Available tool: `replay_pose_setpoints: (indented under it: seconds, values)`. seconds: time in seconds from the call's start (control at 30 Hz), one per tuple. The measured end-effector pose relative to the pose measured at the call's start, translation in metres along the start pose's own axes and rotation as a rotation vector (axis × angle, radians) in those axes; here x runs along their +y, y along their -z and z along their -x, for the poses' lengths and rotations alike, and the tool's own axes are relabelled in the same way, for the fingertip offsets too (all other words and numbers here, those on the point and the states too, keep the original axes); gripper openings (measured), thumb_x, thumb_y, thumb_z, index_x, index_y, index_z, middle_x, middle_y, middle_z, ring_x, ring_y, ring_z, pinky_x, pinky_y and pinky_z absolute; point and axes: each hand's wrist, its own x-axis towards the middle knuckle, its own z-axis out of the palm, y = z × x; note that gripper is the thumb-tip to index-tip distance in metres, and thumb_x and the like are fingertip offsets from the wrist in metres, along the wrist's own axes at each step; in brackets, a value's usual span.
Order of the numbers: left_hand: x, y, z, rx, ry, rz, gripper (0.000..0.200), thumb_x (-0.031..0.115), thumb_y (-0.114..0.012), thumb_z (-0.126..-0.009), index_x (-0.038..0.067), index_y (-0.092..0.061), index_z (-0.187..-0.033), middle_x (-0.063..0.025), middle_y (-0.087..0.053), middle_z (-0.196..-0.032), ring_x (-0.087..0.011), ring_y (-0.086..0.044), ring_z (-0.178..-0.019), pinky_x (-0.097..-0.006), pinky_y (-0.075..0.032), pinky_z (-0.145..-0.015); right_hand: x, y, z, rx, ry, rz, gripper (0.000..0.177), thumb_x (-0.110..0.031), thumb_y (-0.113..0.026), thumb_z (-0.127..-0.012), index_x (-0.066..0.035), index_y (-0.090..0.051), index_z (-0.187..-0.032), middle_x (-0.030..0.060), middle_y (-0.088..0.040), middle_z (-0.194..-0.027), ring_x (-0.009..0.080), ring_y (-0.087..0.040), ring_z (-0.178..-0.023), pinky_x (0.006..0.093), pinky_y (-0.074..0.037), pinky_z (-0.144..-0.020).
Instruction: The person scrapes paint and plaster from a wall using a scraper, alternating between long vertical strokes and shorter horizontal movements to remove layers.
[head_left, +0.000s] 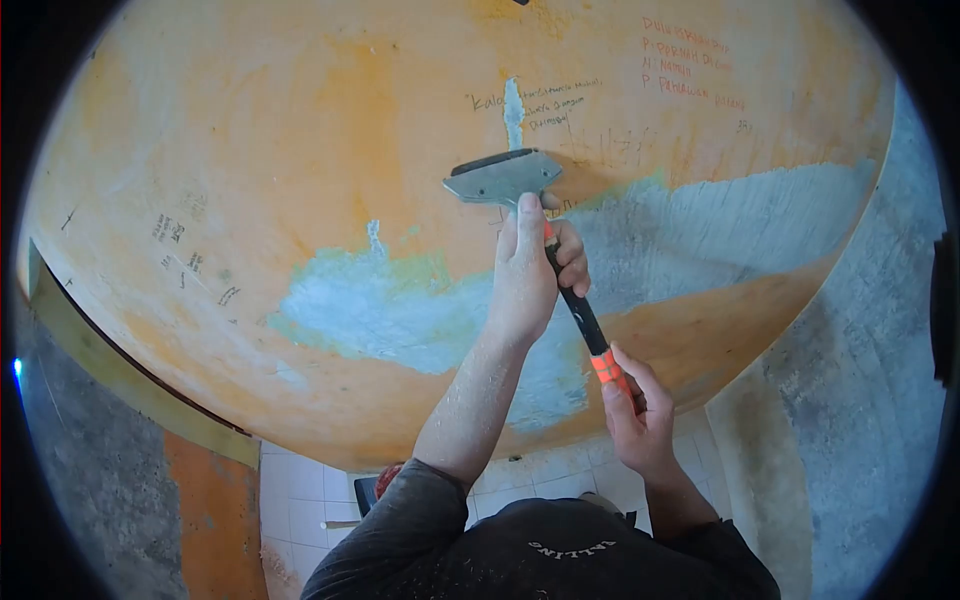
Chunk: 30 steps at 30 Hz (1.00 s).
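Note:
A long-handled scraper [505, 178] with a wide grey metal head lies against the orange painted wall [300, 150]. My left hand [530, 260] is closed round the upper handle just below the head, its thumb stretched up toward the metal. Lower down, my right hand [635, 410] grips the orange end of the black handle. Just above the head runs a narrow scraped strip [513, 112] of pale blue. Below and to both sides of the hands, larger bare blue-grey patches [370, 305] show where orange paint is gone. Pale dust covers my left forearm.
Handwriting [690, 65] marks the wall at upper right. A grey wall [860, 400] meets it on the right, and a grey and orange surface [210, 510] stands at lower left. White floor tiles [300, 485] lie below, with a partly hidden red object [387, 481] near my left arm.

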Motion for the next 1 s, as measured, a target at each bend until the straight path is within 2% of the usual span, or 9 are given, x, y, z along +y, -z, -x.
replay_pose_setpoints:
  seconds: [0.1,0.17,0.3,0.33,0.4,0.53,0.67,0.83,1.0]
  values:
    - [-0.021,0.022,0.016,-0.068,0.054,0.106,0.044,0.052,-0.029,-0.105,0.011,-0.045,-0.110,0.0002,-0.035,-0.063,-0.0122,-0.036,-0.050,-0.0284,-0.036,-0.049,0.024,-0.001,0.018,-0.074,-0.092,-0.144,0.041,-0.012,-0.056,-0.098,0.001,-0.049,-0.136,0.0048,-0.061,-0.081,0.0033,-0.045,-0.059,0.0200,-0.036,-0.052]
    - [-0.035,0.025,0.026,-0.080,0.088,0.197,0.045,0.051,-0.028,-0.105,0.011,-0.045,-0.111,0.0000,-0.036,-0.063,-0.0127,-0.036,-0.050,-0.0284,-0.036,-0.049,0.043,-0.007,0.035,-0.202,-0.361,-0.468,0.044,-0.023,-0.049,-0.102,-0.005,-0.042,-0.141,0.0050,-0.055,-0.074,0.0067,-0.046,-0.053,0.0230,-0.036,-0.048]
    - [-0.052,0.024,0.029,-0.122,0.213,0.172,0.035,0.044,-0.035,-0.105,0.011,-0.047,-0.111,0.0018,-0.035,-0.062,-0.0097,-0.034,-0.047,-0.0254,-0.033,-0.046,0.081,-0.022,0.055,-0.331,-0.489,-0.951,0.048,-0.043,-0.036,-0.104,-0.010,-0.041,-0.140,0.0069,-0.049,-0.069,0.0131,-0.041,-0.045,0.0272,-0.035,-0.044]
    - [-0.051,0.023,0.026,-0.192,0.292,0.155,0.032,0.042,-0.037,-0.105,0.012,-0.047,-0.111,0.0027,-0.034,-0.062,-0.0084,-0.033,-0.047,-0.0242,-0.031,-0.045,0.084,-0.021,0.054,-0.328,-0.497,-0.949,0.048,-0.043,-0.036,-0.104,-0.010,-0.041,-0.140,0.0069,-0.049,-0.069,0.0131,-0.041,-0.045,0.0272,-0.035,-0.044]
    - [-0.048,0.017,0.019,-0.195,0.320,0.201,0.025,0.038,-0.041,-0.105,0.013,-0.048,-0.109,0.0041,-0.033,-0.062,-0.0062,-0.031,-0.046,-0.0228,-0.028,-0.044,0.088,-0.017,0.052,-0.431,-0.572,-1.317,0.049,-0.046,-0.031,-0.104,-0.013,-0.041,-0.139,0.0046,-0.044,-0.067,0.0126,-0.039,-0.043,0.0275,-0.035,-0.044]
    - [-0.048,0.005,0.018,-0.096,0.321,0.093,0.026,0.039,-0.041,-0.105,0.013,-0.047,-0.105,0.0041,-0.032,-0.063,-0.0064,-0.030,-0.047,-0.0235,-0.028,-0.044,0.087,-0.019,0.050,-0.575,-0.554,-1.615,0.050,-0.049,-0.025,-0.104,-0.015,-0.041,-0.138,0.0010,-0.039,-0.063,0.0093,-0.035,-0.040,0.0261,-0.032,-0.040]
    - [-0.059,0.009,0.021,0.012,0.295,0.033,0.028,0.041,-0.041,-0.105,0.013,-0.045,-0.107,0.0038,-0.032,-0.063,-0.0069,-0.031,-0.047,-0.0238,-0.029,-0.044,0.097,-0.012,0.048,-0.644,-0.587,-1.641,0.051,-0.050,-0.024,-0.104,-0.015,-0.041,-0.138,0.0000,-0.038,-0.061,0.0075,-0.032,-0.039,0.0250,-0.030,-0.038]
    - [-0.038,-0.007,-0.002,-0.046,0.174,-0.057,0.029,0.041,-0.040,-0.105,0.012,-0.043,-0.108,0.0036,-0.032,-0.062,-0.0072,-0.032,-0.046,-0.0241,-0.030,-0.042,0.082,-0.017,0.024,-0.593,-0.551,-1.578,0.051,-0.051,-0.024,-0.104,-0.014,-0.042,-0.134,-0.0021,-0.038,-0.058,0.0042,-0.032,-0.036,0.0218,-0.032,-0.034]
    - [-0.046,-0.001,0.009,-0.012,0.213,-0.092,0.030,0.041,-0.040,-0.105,0.011,-0.043,-0.108,0.0035,-0.032,-0.061,-0.0070,-0.032,-0.046,-0.0234,-0.029,-0.042,0.081,-0.013,0.037,-0.575,-0.613,-1.585,0.051,-0.051,-0.021,-0.105,-0.013,-0.047,-0.128,-0.0013,-0.037,-0.059,0.0067,-0.030,-0.037,0.0243,-0.028,-0.036]
